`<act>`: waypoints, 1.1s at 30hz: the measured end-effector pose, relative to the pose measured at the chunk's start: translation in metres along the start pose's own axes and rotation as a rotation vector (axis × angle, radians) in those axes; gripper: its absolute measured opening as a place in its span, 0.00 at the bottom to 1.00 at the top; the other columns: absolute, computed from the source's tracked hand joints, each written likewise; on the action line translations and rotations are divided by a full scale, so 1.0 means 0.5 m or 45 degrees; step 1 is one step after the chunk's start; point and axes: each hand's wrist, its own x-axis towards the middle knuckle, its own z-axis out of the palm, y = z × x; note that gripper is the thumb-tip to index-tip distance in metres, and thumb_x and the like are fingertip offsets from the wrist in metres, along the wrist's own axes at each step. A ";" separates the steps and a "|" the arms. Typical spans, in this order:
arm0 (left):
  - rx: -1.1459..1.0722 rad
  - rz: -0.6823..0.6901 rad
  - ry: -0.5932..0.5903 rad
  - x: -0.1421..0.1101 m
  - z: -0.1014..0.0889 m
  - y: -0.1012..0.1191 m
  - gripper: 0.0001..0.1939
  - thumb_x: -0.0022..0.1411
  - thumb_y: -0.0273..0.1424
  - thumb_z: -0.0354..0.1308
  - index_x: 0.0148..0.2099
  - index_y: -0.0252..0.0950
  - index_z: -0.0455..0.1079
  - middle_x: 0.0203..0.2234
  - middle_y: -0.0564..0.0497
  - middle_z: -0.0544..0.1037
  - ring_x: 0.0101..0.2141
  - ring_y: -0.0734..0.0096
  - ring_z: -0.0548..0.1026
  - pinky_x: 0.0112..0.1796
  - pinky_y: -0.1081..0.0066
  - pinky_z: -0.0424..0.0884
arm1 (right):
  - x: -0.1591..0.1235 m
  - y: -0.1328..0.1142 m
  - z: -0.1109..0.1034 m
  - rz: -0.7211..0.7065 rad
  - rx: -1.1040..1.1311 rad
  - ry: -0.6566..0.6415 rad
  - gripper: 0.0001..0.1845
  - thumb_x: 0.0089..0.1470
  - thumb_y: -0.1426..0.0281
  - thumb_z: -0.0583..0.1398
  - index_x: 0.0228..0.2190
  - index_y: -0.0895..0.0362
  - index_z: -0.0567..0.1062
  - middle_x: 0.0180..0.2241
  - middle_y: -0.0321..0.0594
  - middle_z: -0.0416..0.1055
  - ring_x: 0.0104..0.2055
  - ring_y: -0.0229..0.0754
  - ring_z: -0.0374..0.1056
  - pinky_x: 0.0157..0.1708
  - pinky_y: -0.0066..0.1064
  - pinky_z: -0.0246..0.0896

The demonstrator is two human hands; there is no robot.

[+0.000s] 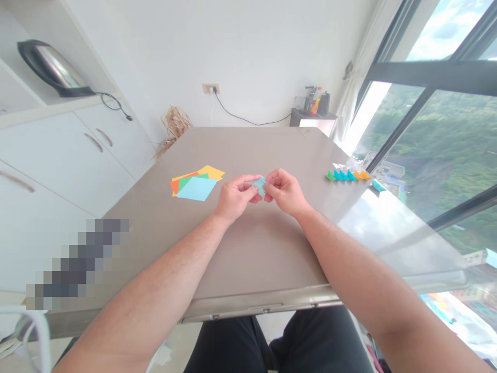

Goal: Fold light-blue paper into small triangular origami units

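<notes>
A small folded piece of light blue paper [260, 184] is held between my two hands, just above the middle of the table. My left hand [237, 195] pinches its left side between thumb and fingers. On its right side, my right hand [285, 189] grips it with thumb and fingertips. Fingers cover part of the paper, so its full shape is hidden. Left of my hands lies a fanned stack of coloured paper sheets [196, 188], light blue on top, with green, orange and yellow beneath.
Several small folded paper boats [344, 175] in green, blue and orange stand in a row near the table's right edge. One more blue paper boat [378, 185] sits beside them. The brown table [256, 248] reaches toward the wall. A kettle [58, 70] stands on the left shelf.
</notes>
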 end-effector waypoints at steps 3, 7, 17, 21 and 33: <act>-0.049 -0.035 0.005 -0.001 0.004 0.007 0.20 0.54 0.40 0.70 0.48 0.38 0.81 0.26 0.51 0.82 0.27 0.66 0.81 0.35 0.63 0.80 | 0.000 0.000 -0.002 0.048 0.014 -0.033 0.12 0.51 0.63 0.64 0.35 0.53 0.67 0.22 0.29 0.72 0.23 0.37 0.72 0.26 0.29 0.66; -0.135 -0.073 0.052 0.001 0.008 0.010 0.19 0.50 0.41 0.73 0.42 0.36 0.80 0.26 0.50 0.82 0.27 0.66 0.81 0.34 0.63 0.80 | -0.001 -0.002 -0.004 0.040 0.022 -0.068 0.15 0.51 0.59 0.65 0.34 0.53 0.68 0.23 0.31 0.74 0.24 0.37 0.72 0.28 0.31 0.68; -0.256 -0.164 0.080 0.003 0.005 0.010 0.09 0.51 0.33 0.67 0.36 0.36 0.77 0.29 0.49 0.83 0.30 0.62 0.83 0.35 0.63 0.80 | 0.003 -0.003 -0.006 -0.032 0.080 -0.043 0.05 0.46 0.68 0.63 0.29 0.55 0.73 0.24 0.33 0.75 0.26 0.38 0.73 0.31 0.33 0.71; -0.257 -0.167 0.060 0.000 0.006 0.015 0.09 0.53 0.32 0.65 0.37 0.35 0.78 0.29 0.49 0.83 0.31 0.61 0.84 0.35 0.63 0.80 | 0.000 -0.004 -0.006 -0.024 0.084 -0.028 0.04 0.46 0.70 0.62 0.28 0.55 0.74 0.25 0.33 0.75 0.26 0.37 0.73 0.31 0.33 0.71; -0.165 -0.038 0.064 -0.002 0.011 0.013 0.12 0.53 0.36 0.70 0.39 0.35 0.80 0.30 0.48 0.84 0.30 0.64 0.82 0.34 0.64 0.80 | -0.005 -0.007 0.003 0.031 0.057 -0.021 0.08 0.47 0.68 0.66 0.31 0.55 0.74 0.26 0.33 0.74 0.26 0.35 0.68 0.29 0.31 0.66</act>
